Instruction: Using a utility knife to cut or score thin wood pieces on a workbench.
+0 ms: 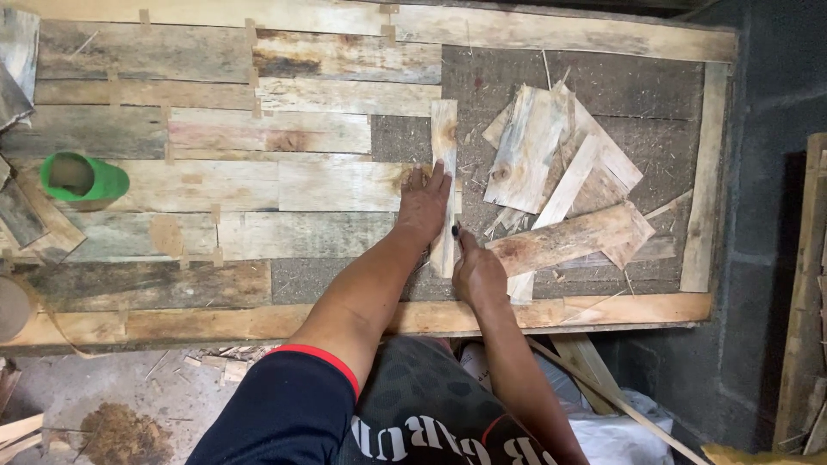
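Observation:
A narrow upright strip of pale veneer (pixel 444 138) lies on a big board (pixel 568 77) whose left part is covered with taped wood strips. My left hand (pixel 422 205) presses flat on the strip's left edge, fingers spread. My right hand (pixel 476 271) is closed around a small dark tool, its tip against the strip's lower right edge; the tool is mostly hidden.
A loose heap of veneer offcuts (pixel 560 181) lies right of the strip. A green tape roll (pixel 83 178) sits at the board's left. A wooden frame (pixel 702 172) edges the board. Grey block wall and leaning planks (pixel 805 293) stand at right; scraps litter the floor below.

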